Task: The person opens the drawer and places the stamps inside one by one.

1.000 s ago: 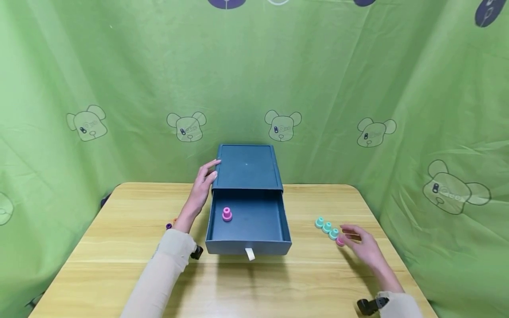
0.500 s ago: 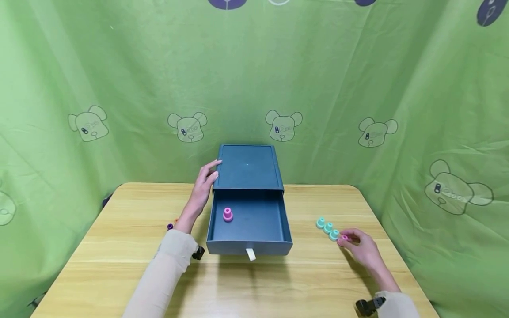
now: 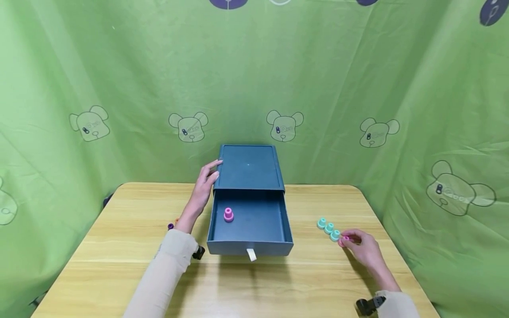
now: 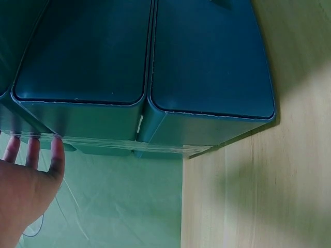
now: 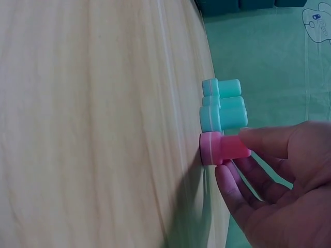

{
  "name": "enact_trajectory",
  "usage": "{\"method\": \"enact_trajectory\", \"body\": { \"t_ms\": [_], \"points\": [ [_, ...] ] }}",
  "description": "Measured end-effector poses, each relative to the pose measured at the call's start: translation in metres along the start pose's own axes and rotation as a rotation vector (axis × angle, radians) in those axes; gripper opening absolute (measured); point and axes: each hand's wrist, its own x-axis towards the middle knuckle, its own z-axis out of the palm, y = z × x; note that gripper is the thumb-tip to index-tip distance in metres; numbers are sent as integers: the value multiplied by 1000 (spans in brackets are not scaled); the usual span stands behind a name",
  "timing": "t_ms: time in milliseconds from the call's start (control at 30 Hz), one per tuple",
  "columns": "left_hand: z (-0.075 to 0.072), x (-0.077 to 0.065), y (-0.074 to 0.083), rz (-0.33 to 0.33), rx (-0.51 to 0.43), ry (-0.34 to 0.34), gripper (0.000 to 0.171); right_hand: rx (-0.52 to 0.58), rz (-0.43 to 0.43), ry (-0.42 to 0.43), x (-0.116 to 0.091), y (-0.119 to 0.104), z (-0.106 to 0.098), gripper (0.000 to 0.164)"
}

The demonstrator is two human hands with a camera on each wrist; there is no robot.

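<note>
A dark blue drawer cabinet (image 3: 248,168) stands at the back of the table, its top drawer (image 3: 254,229) pulled out. My left hand (image 3: 201,189) rests its fingertips on the cabinet's upper left edge; the left wrist view also shows fingers (image 4: 57,160) touching the casing. One pink hollow-stemmed plastic piece (image 3: 228,215) stands inside the drawer. On the right, my right hand (image 3: 365,251) pinches another pink stemmed piece (image 5: 212,149) by its narrow stem, wide base at the table top. Close beside it, a row of 3 turquoise pieces (image 3: 329,228) continues away from the hand.
A purple piece (image 3: 170,226) and a partly hidden orange piece (image 3: 177,220) lie by my left forearm. The wooden table (image 3: 318,282) ends at a green curtain (image 3: 326,79) behind. A white pull tab (image 3: 251,255) hangs from the drawer front, which juts toward me.
My right hand has closed its thumb and fingers on the pink piece at the near end of the row. The left hand stays on the cabinet.
</note>
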Motion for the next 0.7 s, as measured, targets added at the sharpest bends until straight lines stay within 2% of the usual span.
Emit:
{"method": "enact_trajectory", "body": {
  "t_ms": [400,633,700],
  "points": [
    [1,1,4,-26,-3,-19,47,-9,4,6,-3,0,-8,35],
    [4,-11,35,-36,-8,-31,47,-18,-18,22,-6,-6,-19,37],
    [4,-13,38,-36,-6,-27,47,-17,-33,36,-5,-9,-22,36]
  ]
}}
